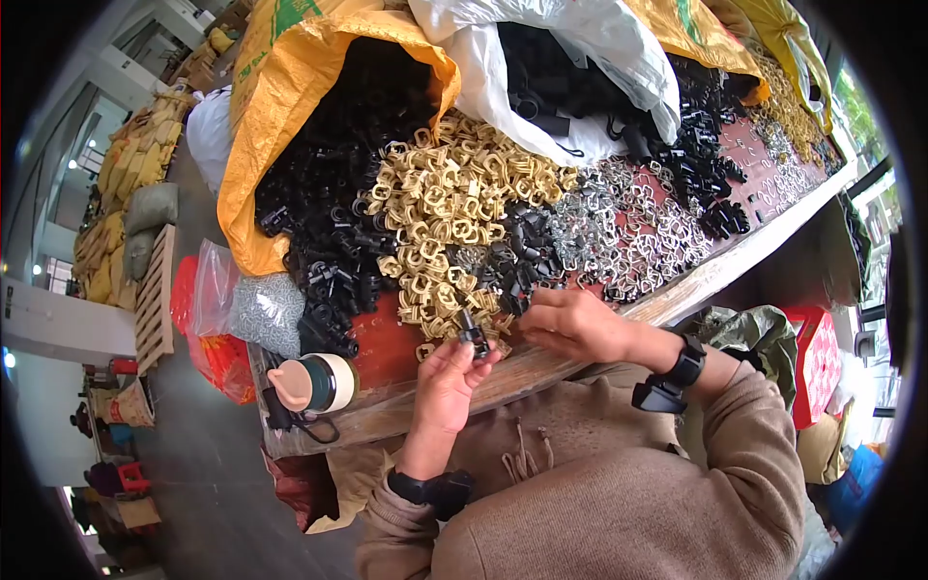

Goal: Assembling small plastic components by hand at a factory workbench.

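Observation:
My left hand (449, 380) is raised over the table's near edge, its thumb and fingers closed on a small black plastic fitting (472, 333) that stands upright. To its right my right hand (576, 326) is curled with its fingertips together; whatever they may hold is too small or hidden. Just beyond both hands lies a heap of gold-coloured metal buckles (435, 193). Black plastic fittings (522, 246) lie between those and a spread of silver metal rings and clips (643, 237).
An orange woven sack (253, 184) and a white sack (474, 72) spill black parts onto the red table. A lidded cup (331, 383) stands at the left corner beside a clear bag of small grey pieces (267, 314). A wooden rail (696, 285) edges the table.

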{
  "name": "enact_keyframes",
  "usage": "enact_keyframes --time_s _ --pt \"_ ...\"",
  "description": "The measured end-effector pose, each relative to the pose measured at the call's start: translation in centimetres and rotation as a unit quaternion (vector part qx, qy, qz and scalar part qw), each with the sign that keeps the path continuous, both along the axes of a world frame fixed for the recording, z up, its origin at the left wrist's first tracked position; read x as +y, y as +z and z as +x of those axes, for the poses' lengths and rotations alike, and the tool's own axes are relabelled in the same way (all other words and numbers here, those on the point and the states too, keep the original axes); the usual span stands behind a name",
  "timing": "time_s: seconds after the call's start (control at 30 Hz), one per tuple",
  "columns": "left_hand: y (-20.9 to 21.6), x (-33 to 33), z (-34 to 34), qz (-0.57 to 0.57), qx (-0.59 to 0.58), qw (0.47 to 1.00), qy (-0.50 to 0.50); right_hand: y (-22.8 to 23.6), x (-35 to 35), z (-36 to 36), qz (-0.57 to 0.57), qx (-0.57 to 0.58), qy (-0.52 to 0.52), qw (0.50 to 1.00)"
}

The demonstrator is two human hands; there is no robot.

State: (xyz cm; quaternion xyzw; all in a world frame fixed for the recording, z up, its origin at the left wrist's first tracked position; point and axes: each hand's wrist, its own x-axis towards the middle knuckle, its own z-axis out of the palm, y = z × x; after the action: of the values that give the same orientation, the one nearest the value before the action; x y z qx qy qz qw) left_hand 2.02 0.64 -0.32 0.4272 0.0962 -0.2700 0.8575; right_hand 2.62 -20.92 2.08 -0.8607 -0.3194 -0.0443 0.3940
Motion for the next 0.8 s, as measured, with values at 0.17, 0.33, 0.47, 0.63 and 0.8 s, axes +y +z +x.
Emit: enact_keyframes --time_s 0.17,0.33,0.47,0.63,0.8 --pt "-0.4 0.5 -0.2 -0.019 0.007 0.999 0.043 -2.0 1.7 3.3 -0.200 -0.183 0.027 0.962" --pt "-0.6 0.5 -0.3 -0.042 -0.002 0.998 0.056 -2.0 1.6 3.7 -0.143 -0.096 0.015 0.985" --pt "-0.5 0.0 -0.1 -0.064 -0.017 0.997 0.046 -1.0 1.1 3.3 0.040 0.046 -0.015 0.998" --pt "-0.1 -1.7 0.1 -0.106 -0.026 0.994 0.008 -0.3 2.0 1.3 0.081 0.170 -0.073 0.979" --pt "-0.5 -2.3 0.2 -0.128 -0.031 0.991 0.000 -0.9 1.7 0.8 0.105 0.110 -0.072 0.986"
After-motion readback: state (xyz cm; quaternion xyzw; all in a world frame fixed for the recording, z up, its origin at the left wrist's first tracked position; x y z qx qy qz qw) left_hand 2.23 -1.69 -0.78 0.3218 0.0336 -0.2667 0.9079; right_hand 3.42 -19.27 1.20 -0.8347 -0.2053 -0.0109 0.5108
